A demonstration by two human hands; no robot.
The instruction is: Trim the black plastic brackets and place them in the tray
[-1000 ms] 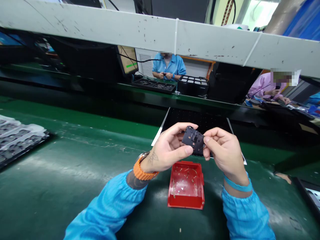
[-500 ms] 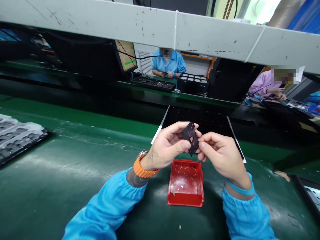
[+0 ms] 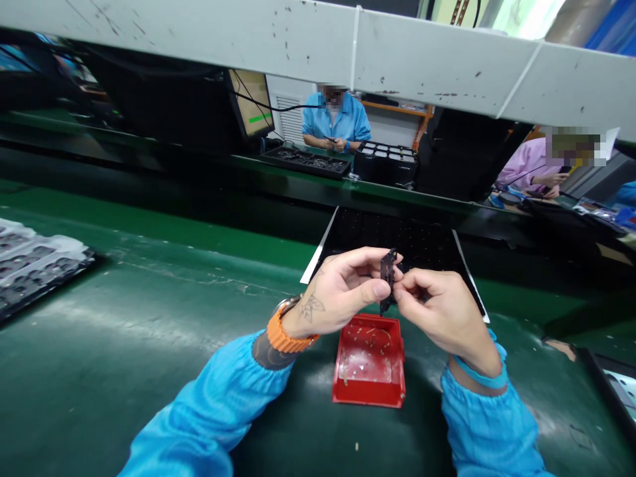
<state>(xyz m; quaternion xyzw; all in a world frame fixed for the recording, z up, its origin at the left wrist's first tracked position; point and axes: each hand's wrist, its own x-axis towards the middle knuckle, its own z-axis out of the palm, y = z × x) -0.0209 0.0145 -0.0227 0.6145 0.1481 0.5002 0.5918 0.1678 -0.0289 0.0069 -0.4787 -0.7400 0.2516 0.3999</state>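
A thin black plastic part stands nearly edge-on between the thumb and fingers of my left hand. My right hand is closed in a pinch at the part's right side; whether its fingertips hold the part or some tiny piece is hidden. Below both hands, a red plastic bin rests on the green bench, with small pale bits scattered on its bottom. Behind the hands lies a black sheet with pale side edges and small specks.
Trays with moulded pockets lie at the left. One small pale bit sits on the green bench in front of the bin. A grey beam crosses overhead. Two co-workers sit beyond, one in a blue jacket, near a monitor.
My left hand has turned the black plastic part from showing its broad face to nearly edge-on. The right hand keeps its pinch beside it, and the view has shifted slightly.
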